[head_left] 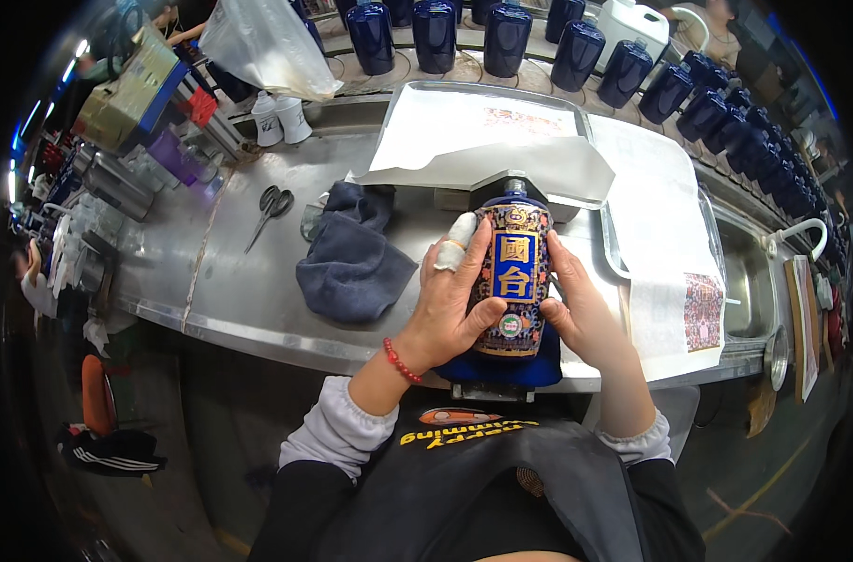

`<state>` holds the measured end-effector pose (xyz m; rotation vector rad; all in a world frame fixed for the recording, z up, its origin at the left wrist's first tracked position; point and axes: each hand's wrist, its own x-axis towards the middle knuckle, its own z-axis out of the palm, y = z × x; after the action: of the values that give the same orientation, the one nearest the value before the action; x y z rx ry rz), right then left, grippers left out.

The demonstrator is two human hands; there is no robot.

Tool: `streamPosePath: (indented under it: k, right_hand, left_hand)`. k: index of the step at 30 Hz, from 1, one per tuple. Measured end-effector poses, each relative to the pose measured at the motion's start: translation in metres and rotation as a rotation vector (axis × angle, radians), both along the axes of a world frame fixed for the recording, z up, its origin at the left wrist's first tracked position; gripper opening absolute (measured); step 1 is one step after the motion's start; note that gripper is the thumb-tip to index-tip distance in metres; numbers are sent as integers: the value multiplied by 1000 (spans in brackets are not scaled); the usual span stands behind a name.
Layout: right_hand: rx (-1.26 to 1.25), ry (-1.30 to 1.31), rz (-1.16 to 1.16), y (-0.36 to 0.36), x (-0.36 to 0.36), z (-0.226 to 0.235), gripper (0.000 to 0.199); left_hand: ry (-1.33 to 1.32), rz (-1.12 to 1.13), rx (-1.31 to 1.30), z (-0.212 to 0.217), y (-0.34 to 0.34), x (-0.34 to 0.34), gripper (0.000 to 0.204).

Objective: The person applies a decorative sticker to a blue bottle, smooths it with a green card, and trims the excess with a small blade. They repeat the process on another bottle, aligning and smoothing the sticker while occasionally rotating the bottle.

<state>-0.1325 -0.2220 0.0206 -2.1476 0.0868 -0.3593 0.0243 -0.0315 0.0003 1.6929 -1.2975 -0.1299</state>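
Note:
A dark blue bottle (514, 267) with an ornate blue, gold and red label lies on its back at the bench's front edge, its neck away from me. Beneath it shows a dark blue pad (539, 373) on a black holder. My left hand (445, 300) grips the bottle's left side, its thumb across the lower label; white covers wrap one or more of its fingers. On the opposite side my right hand (585, 304) holds the bottle, the thumb by the label's edge. Left of my hands are a bunched dark grey cloth (356, 267) and black-handled scissors (270, 214).
Behind the bottle, a metal tray (403, 98) carries white sheets with printed patterns. Another patterned sheet (670, 290) hangs over the front edge at right, beside a sink (749, 281). Several blue bottles (506, 42) line a curved conveyor at the back. White bottles (281, 117) stand far left.

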Motion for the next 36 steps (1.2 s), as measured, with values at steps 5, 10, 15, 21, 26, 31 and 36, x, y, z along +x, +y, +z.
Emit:
streamPosePath:
  k: [5, 10, 15, 21, 26, 31, 36]
  right_hand:
    - [22, -13, -20, -4, 8, 5, 81]
    - [-19, -2, -5, -7, 10, 3, 81]
    - [-34, 17, 7, -11, 8, 5, 83]
    - [39, 29, 10, -11, 10, 5, 86]
    - [86, 28, 33, -13, 11, 1, 87]
    - [79, 44, 44, -17, 13, -3, 87]
    - [80, 65, 74, -19, 13, -4, 88]
  left_hand:
    - [-35, 29, 64, 2, -1, 8, 96]
    - [-4, -10, 28, 1, -5, 12, 96]
    - [-29, -13, 43, 1, -7, 15, 97]
    - [5, -34, 30, 3, -9, 17, 100]
    - [-16, -51, 89, 4, -7, 18, 103]
    - [-16, -54, 90, 7, -8, 19, 103]
    - [22, -58, 13, 6, -13, 20, 103]
